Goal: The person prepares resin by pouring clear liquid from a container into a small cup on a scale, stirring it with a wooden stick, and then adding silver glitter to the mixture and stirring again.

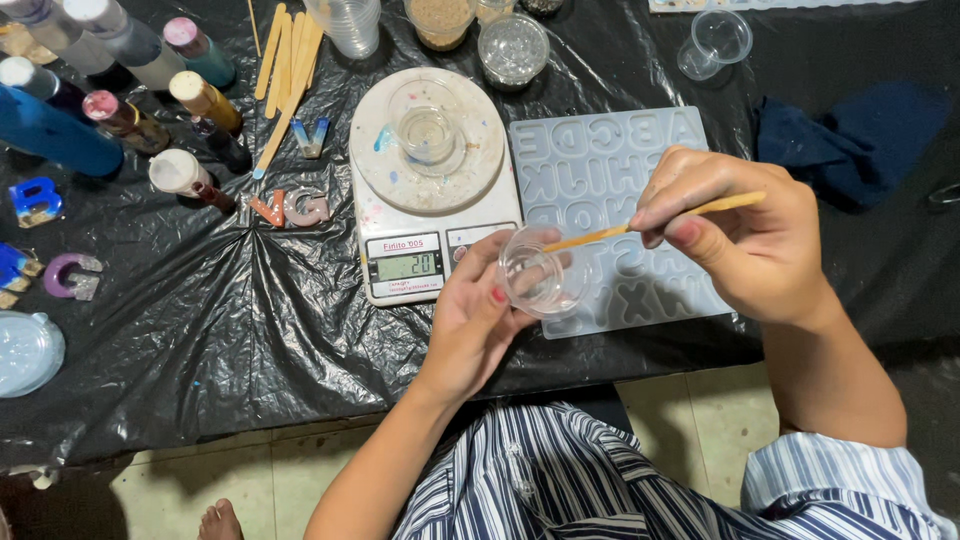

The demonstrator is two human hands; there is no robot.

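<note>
My left hand (472, 312) holds a small clear plastic cup (541, 273), tilted, above the near edge of a pale silicone letter mould (600, 160). My right hand (735, 235) pinches a thin wooden stick (655, 222) whose tip reaches into the cup. Just left of the cup stands a white kitchen scale (405, 225) with another clear cup (427, 125) on its round platform.
Black plastic sheeting (230, 320) covers the table. Pigment bottles (140, 90) and finished cast letters (288, 208) lie at the left, wooden sticks (288, 70) behind them. Clear cups and jars (512, 45) stand at the back; a dark blue cloth (850, 135) lies right.
</note>
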